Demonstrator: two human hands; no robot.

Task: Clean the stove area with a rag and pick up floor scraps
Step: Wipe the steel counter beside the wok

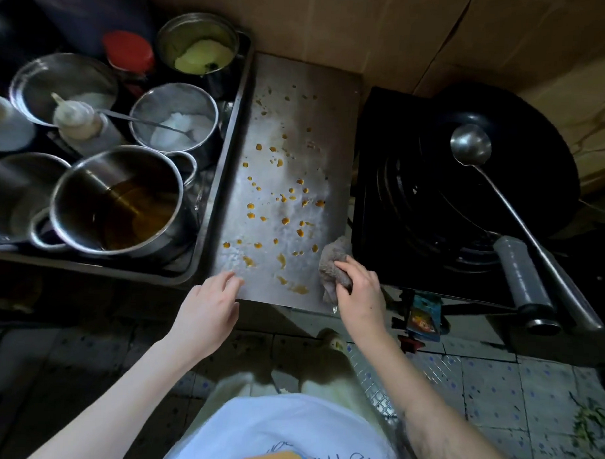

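rag (pixel 332 264) clutched in right grip (pixel 360 295) on spattered counter (pixel 298 105); left grip (pixel 205 310) slack at counter edge; shirt (pixel 287 424) reads "to fr".

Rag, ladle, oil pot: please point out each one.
Rag (pixel 332 258): head view, on its upper fold.
Ladle (pixel 470 144): head view, on its bowl.
Oil pot (pixel 84 194): head view, on its inner wall.

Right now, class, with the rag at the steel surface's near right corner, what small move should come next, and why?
Probably sweep the rag leftward along the near strip of the steel surface. The right hand grips it at that corner, orange drips lie just left of it and farther up, and the left hand rests open on the near edge.
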